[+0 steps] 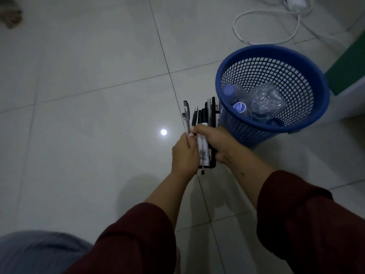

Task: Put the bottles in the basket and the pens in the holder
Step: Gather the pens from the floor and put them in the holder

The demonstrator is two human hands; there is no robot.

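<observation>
Here, both my hands, left and right, clamped around the pens, bottles inside the basket

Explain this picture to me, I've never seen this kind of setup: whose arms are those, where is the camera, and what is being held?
There is no machine here. One camera worn on a person's head looks down at their own arms in dark red sleeves. The left hand and right hand together grip a bundle of pens, mostly black and white ones, above a tiled floor. Just right of the hands stands a blue mesh basket, with clear plastic bottles already inside. A white cable lies on the floor beyond it. No pen holder is visible.
</observation>
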